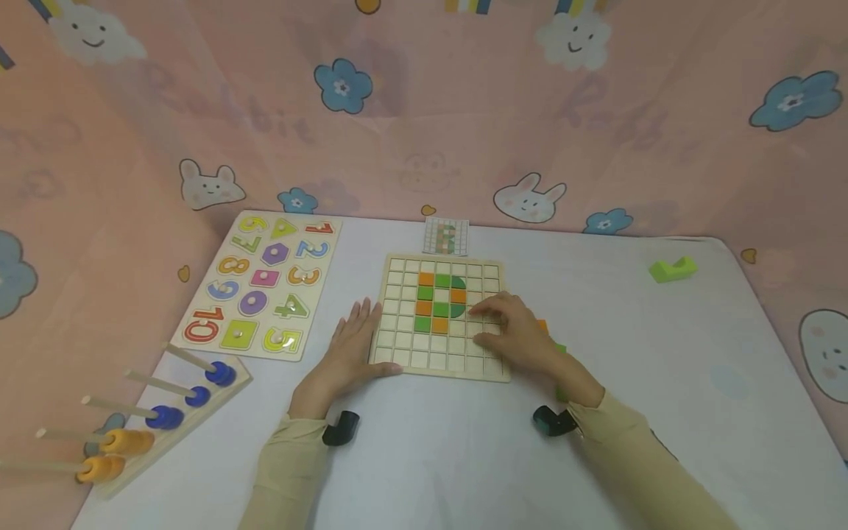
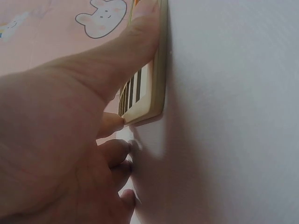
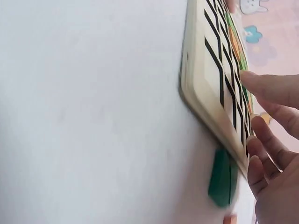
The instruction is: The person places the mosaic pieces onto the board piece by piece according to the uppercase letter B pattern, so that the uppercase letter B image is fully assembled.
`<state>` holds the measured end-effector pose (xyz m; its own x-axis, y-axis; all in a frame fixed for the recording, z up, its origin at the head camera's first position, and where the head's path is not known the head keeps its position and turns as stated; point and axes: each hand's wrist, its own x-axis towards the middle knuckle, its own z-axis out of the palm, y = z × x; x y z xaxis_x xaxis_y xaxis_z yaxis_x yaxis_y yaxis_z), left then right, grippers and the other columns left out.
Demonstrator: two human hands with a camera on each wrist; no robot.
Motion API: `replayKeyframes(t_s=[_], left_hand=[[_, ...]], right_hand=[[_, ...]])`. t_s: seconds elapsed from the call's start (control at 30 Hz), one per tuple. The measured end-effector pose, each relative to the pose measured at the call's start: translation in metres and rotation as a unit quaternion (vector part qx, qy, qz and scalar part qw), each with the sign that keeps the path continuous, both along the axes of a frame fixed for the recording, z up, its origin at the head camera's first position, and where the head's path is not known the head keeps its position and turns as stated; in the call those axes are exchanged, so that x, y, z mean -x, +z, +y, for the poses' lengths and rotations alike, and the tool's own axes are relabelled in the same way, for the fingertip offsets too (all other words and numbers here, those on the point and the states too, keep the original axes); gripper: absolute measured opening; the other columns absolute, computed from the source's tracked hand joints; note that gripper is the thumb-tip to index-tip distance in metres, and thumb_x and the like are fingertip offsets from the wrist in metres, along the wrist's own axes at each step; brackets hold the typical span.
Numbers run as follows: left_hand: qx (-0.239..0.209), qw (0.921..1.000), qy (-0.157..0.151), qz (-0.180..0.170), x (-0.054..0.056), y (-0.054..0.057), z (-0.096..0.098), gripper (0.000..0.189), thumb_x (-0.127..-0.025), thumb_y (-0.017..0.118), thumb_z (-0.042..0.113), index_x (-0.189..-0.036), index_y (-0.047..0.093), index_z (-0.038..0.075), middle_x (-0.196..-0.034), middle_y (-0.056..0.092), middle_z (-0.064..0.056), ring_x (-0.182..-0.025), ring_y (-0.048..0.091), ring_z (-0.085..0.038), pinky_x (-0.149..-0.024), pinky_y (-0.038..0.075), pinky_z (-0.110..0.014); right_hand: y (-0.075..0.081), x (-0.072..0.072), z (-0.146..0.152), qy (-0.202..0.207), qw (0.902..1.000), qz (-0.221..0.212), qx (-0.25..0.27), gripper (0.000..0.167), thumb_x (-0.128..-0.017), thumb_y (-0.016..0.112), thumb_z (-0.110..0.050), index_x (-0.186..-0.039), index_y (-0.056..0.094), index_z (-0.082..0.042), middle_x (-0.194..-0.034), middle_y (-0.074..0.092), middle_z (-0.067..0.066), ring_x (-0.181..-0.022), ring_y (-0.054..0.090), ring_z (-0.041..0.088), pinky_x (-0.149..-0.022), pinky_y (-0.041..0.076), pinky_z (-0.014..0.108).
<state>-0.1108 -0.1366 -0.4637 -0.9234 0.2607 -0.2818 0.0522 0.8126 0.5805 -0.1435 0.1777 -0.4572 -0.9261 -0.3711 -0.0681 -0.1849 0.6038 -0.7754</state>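
A wooden grid board [image 1: 428, 359] lies in front of me, with several orange and green square tiles [image 1: 425, 293] and dark green rounded tiles [image 1: 457, 311] in its middle cells. My left hand [image 1: 349, 347] rests along the board's left side, fingers stretched out and thumb over the near left corner [image 2: 148, 100]. Over the right part of the grid is my right hand [image 1: 520, 335], thumb and index finger apart with nothing visible between them. In the right wrist view its fingers [image 3: 271, 88] are at the board's surface.
Loose pieces, one orange [image 1: 542, 325] and a dark green one [image 3: 221, 179], lie right of the board, partly hidden. A pattern card [image 1: 446, 237] is behind it. To the left are a number puzzle [image 1: 271, 294] and a peg stand with rings [image 1: 199, 397]. A green block [image 1: 672, 270] sits far right.
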Motion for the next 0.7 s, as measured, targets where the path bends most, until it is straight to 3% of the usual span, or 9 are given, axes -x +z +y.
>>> replayKeyframes(t_s=[0.17, 0.3, 0.43, 0.7], left_hand=[[0.0, 1.0, -0.001, -0.002, 0.0, 0.0, -0.001, 0.121, -0.085, 0.089, 0.04, -0.171, 0.01, 0.008, -0.18, -0.001, -0.011, -0.167, -0.007, -0.03, -0.138, -0.003, -0.051], [-0.004, 1.0, 0.0, 0.0, 0.0, 0.0, -0.001, 0.12, -0.085, 0.089, 0.039, -0.171, 0.011, 0.008, -0.18, -0.001, -0.012, -0.167, -0.006, -0.031, -0.137, -0.003, -0.052], [-0.007, 1.0, 0.002, 0.002, 0.0, -0.001, 0.0, 0.12, -0.084, 0.089, 0.038, -0.171, 0.012, 0.007, -0.18, 0.0, -0.013, -0.167, -0.005, -0.032, -0.137, -0.002, -0.053], [-0.008, 0.9999, 0.004, 0.005, 0.0, -0.001, 0.0, 0.119, -0.084, 0.09, 0.038, -0.17, 0.014, 0.006, -0.179, 0.001, -0.014, -0.167, -0.005, -0.032, -0.138, -0.003, -0.052]], right_hand=[[0.007, -0.004, 0.026, -0.007, 0.9992, -0.031, -0.024, 0.051, -0.09, 0.084, -0.009, -0.137, 0.066, -0.009, -0.139, 0.059, 0.014, -0.125, 0.049, 0.032, -0.106, 0.046, 0.049], [0.01, -0.005, 0.043, -0.006, 0.9977, -0.02, -0.065, 0.055, -0.088, 0.086, -0.011, -0.138, 0.065, -0.008, -0.139, 0.062, 0.016, -0.124, 0.05, 0.035, -0.105, 0.047, 0.054], [0.012, -0.005, 0.053, -0.013, 0.9954, -0.025, -0.091, 0.05, -0.088, 0.087, -0.014, -0.133, 0.068, -0.005, -0.135, 0.065, 0.017, -0.126, 0.052, 0.038, -0.11, 0.047, 0.061], [0.01, -0.006, 0.056, -0.017, 0.9924, -0.017, -0.121, 0.045, -0.083, 0.092, -0.02, -0.122, 0.076, -0.006, -0.124, 0.069, 0.016, -0.117, 0.053, 0.035, -0.101, 0.049, 0.054]])
